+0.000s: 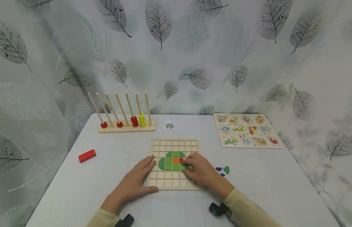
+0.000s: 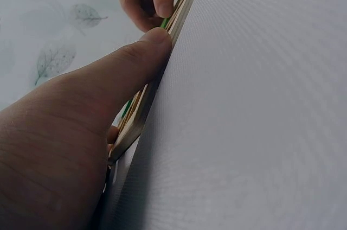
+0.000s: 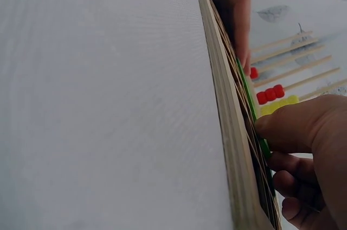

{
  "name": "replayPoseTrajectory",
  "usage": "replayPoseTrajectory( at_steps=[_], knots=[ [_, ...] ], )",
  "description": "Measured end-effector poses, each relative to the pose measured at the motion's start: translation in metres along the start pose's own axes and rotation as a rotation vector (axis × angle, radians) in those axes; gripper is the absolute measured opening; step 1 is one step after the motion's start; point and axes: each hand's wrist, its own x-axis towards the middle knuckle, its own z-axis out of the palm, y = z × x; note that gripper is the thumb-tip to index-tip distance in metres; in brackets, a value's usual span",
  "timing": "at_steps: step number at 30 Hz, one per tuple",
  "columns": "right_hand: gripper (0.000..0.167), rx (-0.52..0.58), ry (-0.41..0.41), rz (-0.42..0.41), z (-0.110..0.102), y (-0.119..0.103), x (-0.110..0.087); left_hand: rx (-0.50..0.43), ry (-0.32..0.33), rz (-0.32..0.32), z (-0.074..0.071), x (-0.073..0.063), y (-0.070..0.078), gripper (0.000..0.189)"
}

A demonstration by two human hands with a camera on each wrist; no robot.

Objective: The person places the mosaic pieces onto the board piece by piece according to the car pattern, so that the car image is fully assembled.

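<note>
A wooden grid board (image 1: 171, 183) lies on the table with green tiles (image 1: 168, 166), an orange tile (image 1: 176, 160) and a red tile (image 1: 181, 160) set in its middle cells. My left hand (image 1: 137, 178) rests at the board's left edge, fingers fairly straight, thumb on the near corner. At the right side of the tile pattern, my right hand (image 1: 202, 170) pinches a green tile (image 3: 264, 147) between thumb and fingers, low against the board. The fingers partly hide that tile's shape. Right of this hand lie a green quarter-round tile (image 1: 226, 170) and two blue pieces (image 1: 218, 169).
Behind the board is a small picture card (image 1: 170, 125). A peg stand with red and yellow beads (image 1: 127, 127) stands at back left, an insect puzzle board (image 1: 247, 130) lies at back right. A red block (image 1: 87, 155) lies on the left.
</note>
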Motion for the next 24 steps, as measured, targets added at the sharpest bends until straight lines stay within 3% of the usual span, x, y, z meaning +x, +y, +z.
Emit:
replayPoseTrajectory(
  at_steps=[17,24],
  knots=[
    [0.022,0.01,0.005,0.001,0.0007,0.0012,-0.0003,0.0,-0.025,-0.012,-0.0028,0.0013,0.0005,0.11],
    [0.023,0.028,0.048,-0.033,-0.0061,-0.0019,-0.0011,0.0,-0.025,-0.01,-0.0037,0.001,0.0019,0.11]
  ],
)
